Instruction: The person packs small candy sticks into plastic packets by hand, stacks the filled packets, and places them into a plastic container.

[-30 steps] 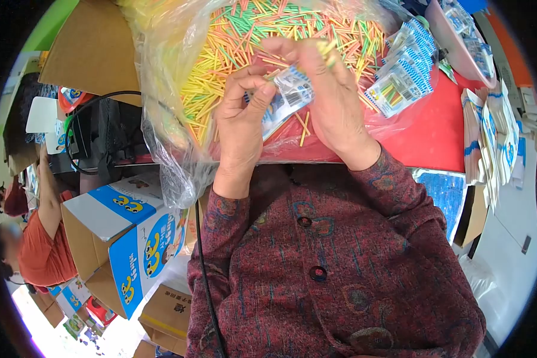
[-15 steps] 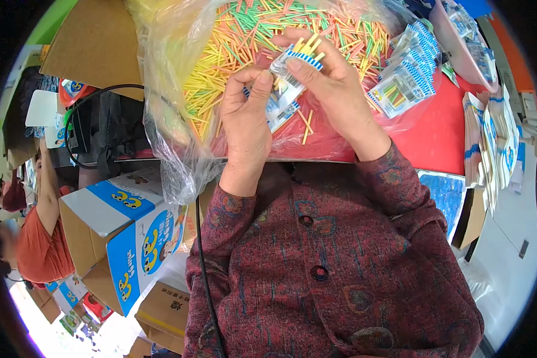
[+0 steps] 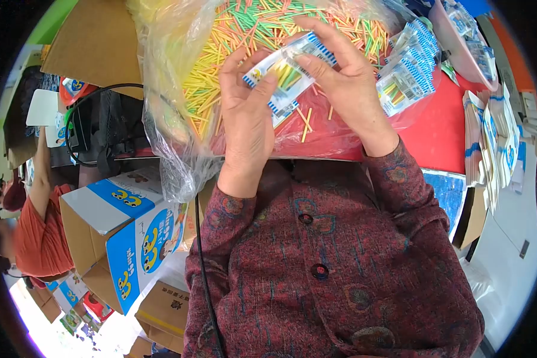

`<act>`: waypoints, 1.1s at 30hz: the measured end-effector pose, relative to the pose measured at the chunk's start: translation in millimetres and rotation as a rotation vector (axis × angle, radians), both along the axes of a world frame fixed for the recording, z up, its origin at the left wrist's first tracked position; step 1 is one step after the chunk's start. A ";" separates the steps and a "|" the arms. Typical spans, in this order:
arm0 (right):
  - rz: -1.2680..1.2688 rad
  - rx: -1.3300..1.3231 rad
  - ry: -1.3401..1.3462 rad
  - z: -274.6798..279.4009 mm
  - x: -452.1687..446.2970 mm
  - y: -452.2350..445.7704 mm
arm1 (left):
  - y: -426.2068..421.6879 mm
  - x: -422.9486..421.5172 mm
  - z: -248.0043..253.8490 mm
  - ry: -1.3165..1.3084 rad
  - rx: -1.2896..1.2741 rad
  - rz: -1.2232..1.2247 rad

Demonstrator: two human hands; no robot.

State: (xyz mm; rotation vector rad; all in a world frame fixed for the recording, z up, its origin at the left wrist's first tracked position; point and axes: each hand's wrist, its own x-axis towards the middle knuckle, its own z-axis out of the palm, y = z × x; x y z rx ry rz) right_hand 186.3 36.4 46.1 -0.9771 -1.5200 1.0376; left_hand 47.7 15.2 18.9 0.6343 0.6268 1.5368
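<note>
Your left hand (image 3: pixel 246 110) and right hand (image 3: pixel 353 83) pinch a packet (image 3: pixel 288 76), upper centre, above the red table (image 3: pixel 441 128). Lower-left carton (image 3: pixel 122 241): lettering partly legible.

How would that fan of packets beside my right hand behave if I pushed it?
The packets would probably slide over one another, since they overlap and look glossy. Being thin, their edges may flop, though straight sticks inside likely stiffen the middles.
</note>
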 end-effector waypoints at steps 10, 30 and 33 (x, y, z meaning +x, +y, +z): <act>0.070 -0.003 -0.091 1.3 20.6 -10.3 | -5.0 -0.1 -12.1 0.231 -0.003 -0.223; -0.225 0.261 -1.271 -5.0 155.6 -24.2 | -18.5 -58.3 -40.2 1.595 0.350 0.164; -0.249 0.413 -1.182 -21.3 154.1 -22.4 | -15.3 -48.0 -41.9 1.822 0.389 0.298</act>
